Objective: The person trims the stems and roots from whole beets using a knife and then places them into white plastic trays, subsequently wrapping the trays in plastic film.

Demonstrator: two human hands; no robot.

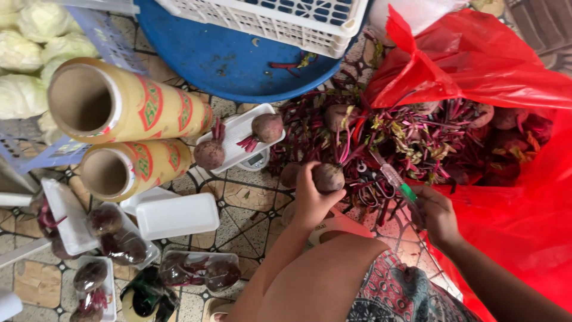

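Head view, looking down at a patterned tile floor (250, 209). Largest item: a red plastic bag (512, 197) spilling a heap of beetroots with stalks (417, 140), beside a blue basin (238, 65) under a white crate (268, 21). Two rolls of cling film (128, 104) lie at left, near cabbages (30, 53). A small white scale (241, 140) carries two trimmed beets. White foam trays (177, 214) and wrapped beet packs (199, 271) sit below.

The left hand (310, 200) is closed around one beetroot (328, 177), held at the heap's near edge. The right hand (437, 214) is wrapped round the green handle of a utility knife (396, 179) (blade pointing into the stalks).

Judgement: the trimming will go cleanly if the root is gripped low, fingers clear of the stalk base, and the blade is drawn away from the holding hand.

Hard to make out: the blade tip among the stalks, the scale's display, and the dark object at the bottom edge. The bag is cut off at right.
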